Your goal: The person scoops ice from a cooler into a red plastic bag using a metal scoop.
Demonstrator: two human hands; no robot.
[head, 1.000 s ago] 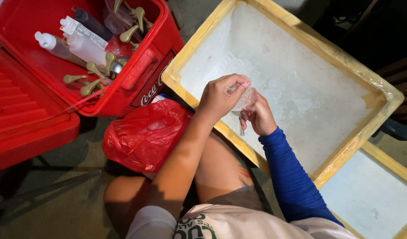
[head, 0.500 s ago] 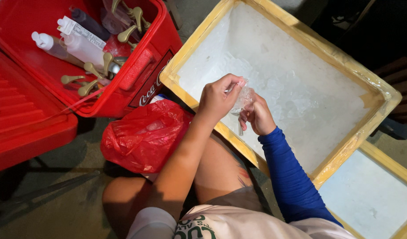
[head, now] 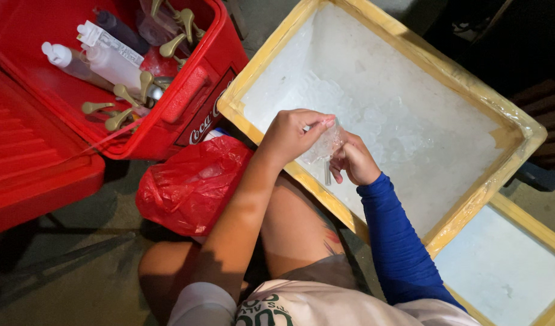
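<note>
My left hand (head: 292, 134) and my right hand (head: 353, 160) meet over the near edge of a big white foam box (head: 271, 57) with yellow taped rims. Both hands grip a small clear plastic bag (head: 326, 145) that seems to hold ice. My left fingers pinch its top, while my right hand, in a blue sleeve, holds it from below. Ice pieces (head: 374, 118) lie on the box floor just beyond the hands.
An open red cooler (head: 196, 90) stands at the left with squeeze bottles (head: 108, 57) and tan-handled utensils (head: 123, 93) inside; its lid (head: 30, 163) lies open. A red plastic bag (head: 190, 184) sits by my knee. The foam lid (head: 507, 265) rests at lower right.
The hands stay together over the box edge. My left fingers have shifted on the top of the clear bag, and the view has moved slightly.
</note>
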